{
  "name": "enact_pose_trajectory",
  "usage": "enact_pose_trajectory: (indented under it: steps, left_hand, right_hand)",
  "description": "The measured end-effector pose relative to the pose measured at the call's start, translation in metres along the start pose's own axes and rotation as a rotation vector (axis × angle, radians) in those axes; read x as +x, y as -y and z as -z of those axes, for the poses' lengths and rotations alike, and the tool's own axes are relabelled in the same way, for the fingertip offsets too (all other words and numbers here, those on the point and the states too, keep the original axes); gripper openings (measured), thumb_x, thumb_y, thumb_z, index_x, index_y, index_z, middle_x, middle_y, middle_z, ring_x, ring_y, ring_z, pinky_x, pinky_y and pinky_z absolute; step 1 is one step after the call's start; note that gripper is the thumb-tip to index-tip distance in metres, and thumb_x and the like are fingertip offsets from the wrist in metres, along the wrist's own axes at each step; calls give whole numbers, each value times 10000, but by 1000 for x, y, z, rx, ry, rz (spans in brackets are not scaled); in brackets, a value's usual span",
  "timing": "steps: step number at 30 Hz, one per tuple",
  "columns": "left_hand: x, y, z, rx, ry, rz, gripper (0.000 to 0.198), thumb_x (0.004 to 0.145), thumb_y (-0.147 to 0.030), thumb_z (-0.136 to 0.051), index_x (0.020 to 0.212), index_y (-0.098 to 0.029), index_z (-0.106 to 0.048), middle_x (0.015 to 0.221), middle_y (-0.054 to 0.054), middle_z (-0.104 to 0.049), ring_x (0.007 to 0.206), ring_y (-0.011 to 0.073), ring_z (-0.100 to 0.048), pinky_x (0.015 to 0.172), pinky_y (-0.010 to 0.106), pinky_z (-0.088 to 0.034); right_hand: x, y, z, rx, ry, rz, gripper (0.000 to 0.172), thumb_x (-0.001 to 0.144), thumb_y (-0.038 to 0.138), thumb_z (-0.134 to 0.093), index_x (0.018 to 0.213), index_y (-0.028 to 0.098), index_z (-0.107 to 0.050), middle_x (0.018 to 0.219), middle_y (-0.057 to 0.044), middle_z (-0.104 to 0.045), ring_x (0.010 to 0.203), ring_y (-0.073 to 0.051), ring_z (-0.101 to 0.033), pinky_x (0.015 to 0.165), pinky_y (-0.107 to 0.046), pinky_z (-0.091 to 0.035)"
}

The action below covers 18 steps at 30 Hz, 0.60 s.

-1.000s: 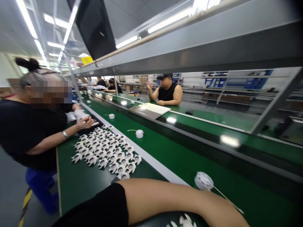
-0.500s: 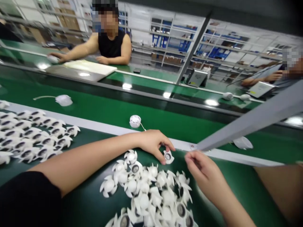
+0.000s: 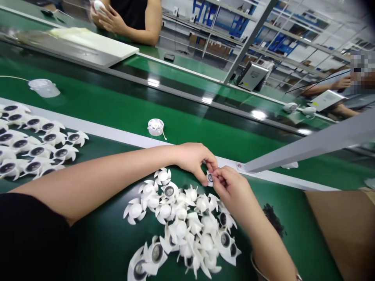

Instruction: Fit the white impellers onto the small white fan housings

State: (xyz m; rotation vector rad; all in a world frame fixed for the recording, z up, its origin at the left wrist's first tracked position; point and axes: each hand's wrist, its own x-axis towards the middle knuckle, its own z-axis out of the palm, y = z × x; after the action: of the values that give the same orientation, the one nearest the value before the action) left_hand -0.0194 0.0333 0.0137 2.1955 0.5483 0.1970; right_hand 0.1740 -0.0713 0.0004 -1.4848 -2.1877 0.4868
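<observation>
My left hand (image 3: pixel 195 159) and my right hand (image 3: pixel 231 188) meet over the green bench, and both pinch one small white fan impeller (image 3: pixel 209 178) between their fingertips. Just below them lies a loose pile of several white impellers (image 3: pixel 181 224), some with the dark round hub facing up. My left forearm reaches in from the lower left across the bench.
More impellers (image 3: pixel 35 138) lie in neat rows at the left. On the green conveyor belt (image 3: pixel 123 113) sit a round white fan housing (image 3: pixel 156 127) and another white part (image 3: pixel 43 87). A grey frame bar (image 3: pixel 307 145) slants in from the right. Other people sit across the line.
The view has tilted down. My right hand has moved left to join my left hand on the impeller, which was held by the left hand alone half a second ago.
</observation>
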Motion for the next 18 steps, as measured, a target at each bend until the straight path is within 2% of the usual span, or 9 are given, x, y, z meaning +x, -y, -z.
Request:
enact_pose_trajectory:
  steps: [5, 8, 12, 14, 15, 17, 18]
  left_hand:
    - [1, 0, 1, 4, -3, 8, 418, 632, -411, -847, 1016, -283, -744, 1024, -63, -753, 721, 99, -600, 632, 233, -354]
    - [1, 1, 1, -17, -9, 32, 461, 600, -421, -863, 1023, -281, -743, 1043, -62, -753, 717, 98, -607, 643, 232, -366]
    - [2, 3, 2, -38, 4, 48, 500, 581, -402, -874, 1047, -281, -738, 1053, -60, -755, 716, 98, -612, 654, 227, -374]
    - [1, 3, 2, -48, 8, 49, 517, 588, -404, -874, 1070, -280, -735, 1067, -50, -755, 717, 100, -613, 651, 224, -375]
    - [1, 4, 2, -53, 6, 49, 525, 592, -411, -873, 1081, -280, -735, 1079, -43, -754, 717, 102, -614, 647, 223, -376]
    - [-1, 5, 2, -56, 2, 40, 533, 603, -429, -868, 1097, -282, -735, 1099, -35, -751, 716, 105, -614, 637, 220, -380]
    - [-1, 5, 2, -56, 3, 35, 537, 606, -438, -867, 1104, -284, -735, 1103, -34, -751, 711, 103, -611, 632, 217, -382]
  right_hand:
    - [-1, 1, 2, -49, 7, 47, 144, 948, 208, -506, 872, 182, -626, 815, -38, -600, 716, -155, -576, 646, -277, -455]
    - [-4, 5, 7, -124, 30, 159, 172, 956, 181, -497, 956, 181, -669, 880, -59, -654, 796, -177, -627, 692, -291, -487]
    - [-16, 10, 24, -298, 83, 258, 255, 960, 174, -473, 1073, 197, -700, 893, -64, -692, 777, -199, -653, 665, -320, -506]
    - [-28, 1, 41, -290, 14, 187, 238, 958, 206, -491, 1058, 214, -706, 969, -74, -707, 830, -204, -670, 711, -329, -527]
    - [-35, -9, 52, -285, -68, 111, 216, 954, 237, -510, 1039, 223, -709, 1000, -77, -713, 850, -207, -676, 734, -333, -536]
    - [-46, -38, 74, -318, -278, -109, 191, 928, 326, -563, 991, 232, -716, 977, -75, -725, 812, -217, -679, 718, -347, -547]
    - [-48, -57, 84, -372, -365, -245, 209, 906, 374, -588, 985, 233, -721, 931, -70, -730, 726, -213, -666, 665, -353, -547]
